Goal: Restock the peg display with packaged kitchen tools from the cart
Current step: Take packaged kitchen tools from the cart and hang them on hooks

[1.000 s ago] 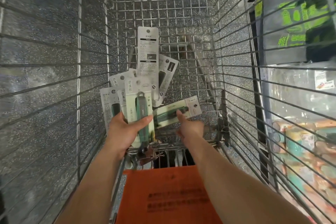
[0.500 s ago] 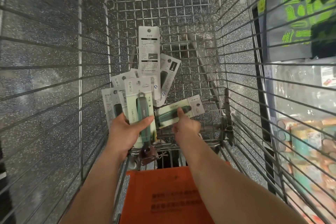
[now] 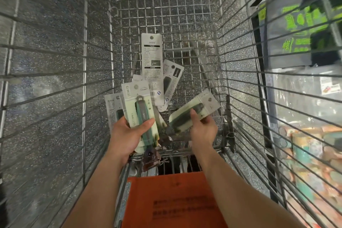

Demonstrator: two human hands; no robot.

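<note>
Right hand [image 3: 202, 129] now clamps a pale-green carded kitchen-tool pack [image 3: 193, 110], lifting it clear of the silver wire cart [image 3: 194, 24]. Left hand [image 3: 127, 135] keeps gripping its fanned green-and-white packs [image 3: 136, 96]. One more for the pegs.

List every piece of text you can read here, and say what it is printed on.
"厨美", it seems, then an unclear third character: front package in the left hand.
Blurred: tilted package in the right hand.
Too small: back-facing card.
Two blurred lines: orange flap.
Blurred green print: shelf bags.
</note>
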